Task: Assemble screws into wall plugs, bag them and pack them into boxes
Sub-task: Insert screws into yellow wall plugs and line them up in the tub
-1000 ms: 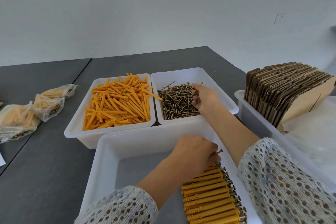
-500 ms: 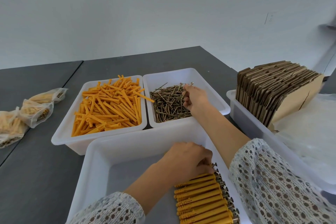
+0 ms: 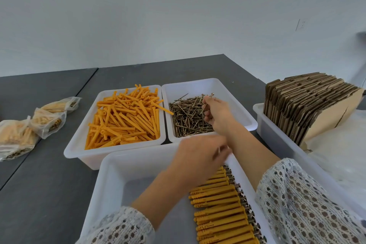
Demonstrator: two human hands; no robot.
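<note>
Bags (image 3: 29, 125) lie at far left on our table (image 3: 39, 194), then plugs (image 3: 124, 119) in one tub, screws (image 3: 188, 119) in the next. Our left hand (image 3: 198, 156) is blurred over the assembled row (image 3: 221, 208); grip unclear. Our right hand (image 3: 216, 114) pinches one screw (image 3: 207, 103). Cardboard (image 3: 309, 103) stands rightmost.

White openwork lace sleeves (image 3: 309, 202) with a honeycomb pattern on both forearms, hands bare.

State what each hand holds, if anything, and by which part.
The right hand pinches a few screws by their shanks, heads up, over the screw tray. The left hand is blurred; what it holds cannot be told.
</note>
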